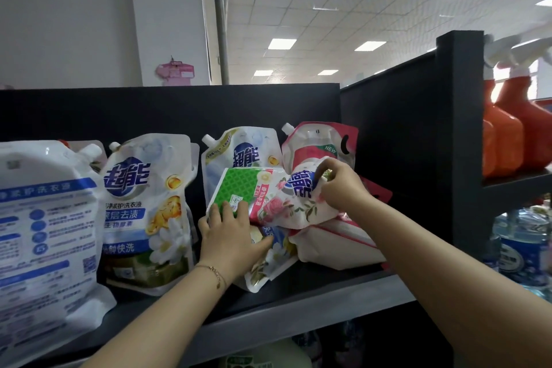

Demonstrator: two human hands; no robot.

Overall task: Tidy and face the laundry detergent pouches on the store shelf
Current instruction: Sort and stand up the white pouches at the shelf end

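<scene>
Floral pouch (277, 200) lies sideways atop toppled pouches (334, 245) at right end of shelf (313, 287). Bottom edge is gripped by left hand (227, 230), fingers curled over green panel. Top corner is pinched by right hand (337, 185). Two-ended hold is judged needed for limp, heavy bag. Pouch is likely to be stood upright, label forward, matching white pouch (146, 212) alongside.

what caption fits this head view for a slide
Left hand and right hand hold a sideways floral pouch on the shelf.
</scene>
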